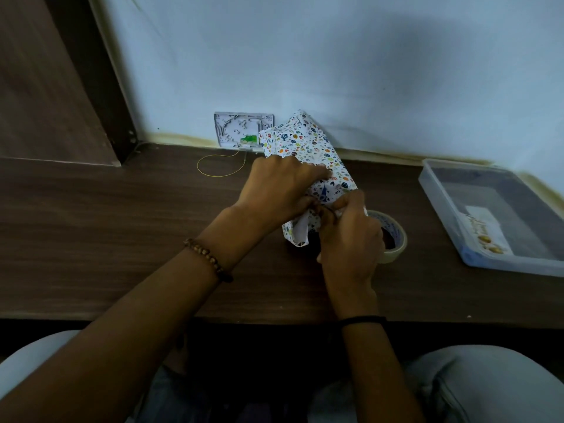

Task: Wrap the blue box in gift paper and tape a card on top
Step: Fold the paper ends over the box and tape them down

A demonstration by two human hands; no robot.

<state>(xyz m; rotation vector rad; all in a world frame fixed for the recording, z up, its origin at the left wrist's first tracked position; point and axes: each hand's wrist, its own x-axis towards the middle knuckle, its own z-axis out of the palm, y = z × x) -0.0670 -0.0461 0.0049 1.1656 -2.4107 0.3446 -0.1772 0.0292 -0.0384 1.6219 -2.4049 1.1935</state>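
The box is covered in white gift paper (pixel 308 148) printed with small coloured shapes and lies on the dark wooden table (pixel 122 224), its far end near the wall. My left hand (pixel 280 184) lies over the paper on the near part of the box, fingers curled into the fold. My right hand (pixel 348 233) pinches the loose paper flap at the near end. The two hands touch at the fold. The blue box itself is hidden under the paper. A card (pixel 485 227) with gold marks lies in the tray at the right.
A roll of pale tape (pixel 393 239) lies on the table just right of my right hand. A clear plastic tray (pixel 439 196) sits at the right edge. A white wall plate (pixel 241 129) and a yellow wire loop (pixel 219 166) are at the back. My knees are below the table edge.
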